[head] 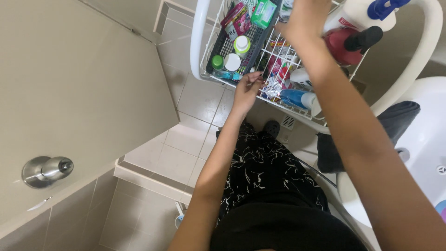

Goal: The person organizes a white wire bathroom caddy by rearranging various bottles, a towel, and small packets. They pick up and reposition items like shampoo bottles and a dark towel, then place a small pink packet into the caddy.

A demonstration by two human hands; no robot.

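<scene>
Your left hand (246,90) pinches small sachets (272,88) at the crowded wire rack (204,69); right hand (304,18), grip unclear, could topple bottles (357,16).

Black top (283,230), black white-patterned trousers (269,167), bare forearms.

my wire rack (211,76) is white coated metal, smooth. the dark basket (227,44) in it is matt plastic mesh. the sachets (272,88) at my left hand (246,90) are glossy foil. the door knob (46,169) is brushed metal, the floor tiles (200,100) satin ceramic, my trousers (269,172) soft cloth.
</scene>
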